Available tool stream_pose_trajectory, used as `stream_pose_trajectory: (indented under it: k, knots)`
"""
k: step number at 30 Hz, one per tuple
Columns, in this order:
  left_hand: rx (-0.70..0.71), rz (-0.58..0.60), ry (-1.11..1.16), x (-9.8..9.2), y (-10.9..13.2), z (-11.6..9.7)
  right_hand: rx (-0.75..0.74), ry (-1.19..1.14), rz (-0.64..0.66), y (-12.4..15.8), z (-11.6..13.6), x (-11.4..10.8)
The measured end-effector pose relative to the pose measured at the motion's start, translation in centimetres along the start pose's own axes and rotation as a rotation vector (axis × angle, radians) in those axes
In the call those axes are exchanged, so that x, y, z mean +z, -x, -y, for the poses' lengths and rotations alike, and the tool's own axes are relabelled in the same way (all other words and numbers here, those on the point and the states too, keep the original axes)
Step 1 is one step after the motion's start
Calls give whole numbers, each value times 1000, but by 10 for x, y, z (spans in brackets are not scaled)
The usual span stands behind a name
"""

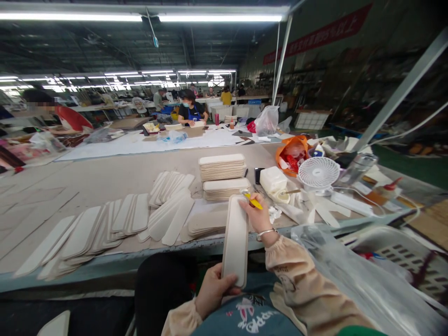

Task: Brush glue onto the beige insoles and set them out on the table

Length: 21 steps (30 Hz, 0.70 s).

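A long cream panel (235,242) with rounded corners is held over my lap, tilted, its far end above the table edge. My left hand (216,285) is closed on the panel's near end, thumb on top. At the far end, my right hand (259,217) is closed around a small yellow-handled tool (255,200) and touches the panel's right edge. The tool's pale head is too small to make out. Beyond it stand two neat stacks of similar panels, a back stack (222,172) and a front stack (226,190). More loose panels (82,233) lie fanned out to the left.
Right of the stacks are a white block (273,179), a white fan (318,172), an orange bag (292,151) and a glue-like bottle (385,191). A plastic basket (409,261) stands at lower right. A co-worker (191,112) sits across the table.
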<state>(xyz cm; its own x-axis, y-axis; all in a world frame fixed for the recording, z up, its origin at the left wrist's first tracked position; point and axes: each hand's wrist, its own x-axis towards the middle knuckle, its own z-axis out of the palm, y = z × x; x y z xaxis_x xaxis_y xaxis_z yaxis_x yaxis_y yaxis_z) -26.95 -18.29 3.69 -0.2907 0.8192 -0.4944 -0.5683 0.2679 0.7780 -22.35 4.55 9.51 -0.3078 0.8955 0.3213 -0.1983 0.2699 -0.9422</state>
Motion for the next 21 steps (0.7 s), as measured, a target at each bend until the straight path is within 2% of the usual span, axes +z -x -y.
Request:
stream_pose_trajectory:
  k: [5,12,16,21]
  knots:
    - [-1,10,-3,-1,-1,2,5,-12,-4,0,2,1]
    - [-69,98,137,7,16,-17,12,-32,-4,-1,2,0]
    - [-105,110,231,7,19,-21,7,-68,-15,-2,2,1]
    - [-48,140,128,5,15,-15,49,-107,-10,0,2,1]
